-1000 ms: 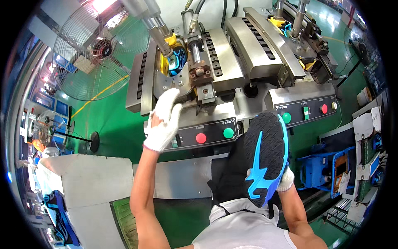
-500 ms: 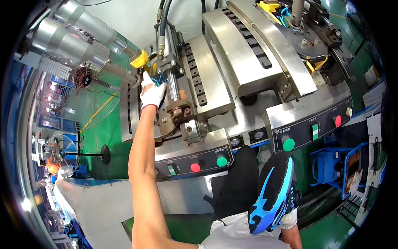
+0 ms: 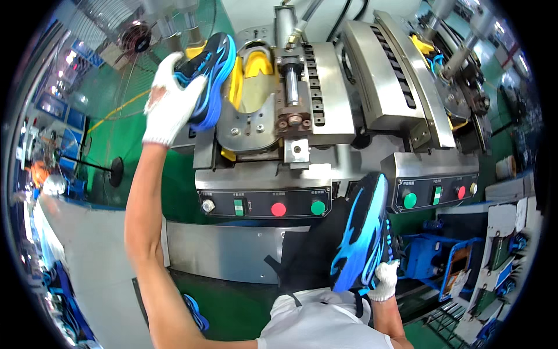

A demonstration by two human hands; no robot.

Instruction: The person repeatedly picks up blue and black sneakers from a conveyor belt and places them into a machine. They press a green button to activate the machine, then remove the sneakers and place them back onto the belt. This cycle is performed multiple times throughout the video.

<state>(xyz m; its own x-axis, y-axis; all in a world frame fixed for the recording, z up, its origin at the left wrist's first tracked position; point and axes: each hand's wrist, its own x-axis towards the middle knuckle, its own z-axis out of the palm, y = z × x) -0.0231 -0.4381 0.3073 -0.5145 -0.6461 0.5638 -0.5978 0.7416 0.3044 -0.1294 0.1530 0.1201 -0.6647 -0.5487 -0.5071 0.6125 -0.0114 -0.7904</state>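
Note:
My left hand (image 3: 170, 104), in a white knit glove with a brownish smudge, grips a black-and-blue sneaker (image 3: 215, 87). The sneaker is tilted, its sole side facing right, at the left edge of a shoe press's cavity (image 3: 250, 96). Yellow pads (image 3: 257, 63) line that cavity, and a metal plate curves round its near end. Low at the right, my gloved right hand (image 3: 385, 281) is closed on a second sneaker (image 3: 361, 230), black with a bright blue sole, held upright close to my body. Part of that hand's grip is hidden behind the shoe.
A control panel (image 3: 261, 202) with green and red buttons fronts the press. To its right stands a second press (image 3: 383, 81) with its own panel (image 3: 436, 192). Metal cylinders (image 3: 174, 29) hang at the upper left near a fan (image 3: 136, 38). A blue frame (image 3: 427, 262) stands at the right.
My left hand has drawn a sneaker up and left out of the press, baring the yellow-lined cavity. The right hand still holds its sneaker. The view has shifted.

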